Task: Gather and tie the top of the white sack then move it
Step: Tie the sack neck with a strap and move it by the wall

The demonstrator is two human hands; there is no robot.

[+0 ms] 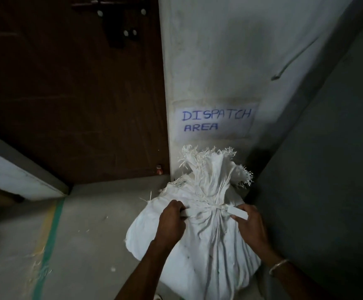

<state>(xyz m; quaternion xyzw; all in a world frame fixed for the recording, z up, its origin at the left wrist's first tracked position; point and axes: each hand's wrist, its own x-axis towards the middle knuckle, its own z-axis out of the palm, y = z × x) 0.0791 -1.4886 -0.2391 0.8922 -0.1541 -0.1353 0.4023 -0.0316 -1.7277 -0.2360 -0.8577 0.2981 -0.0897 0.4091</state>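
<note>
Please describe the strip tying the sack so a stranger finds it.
Under the paper sign reading DISPATCH AREA stands a white woven sack. A flat white strip is knotted round its neck, between the left hand and right hand; unlike the wrinkled cloth, it is smooth.

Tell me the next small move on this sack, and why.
Probably pull the white strip taut to cinch its knot: left hand and right hand each grip one end, and it circles the gathered neck of the white sack.
</note>
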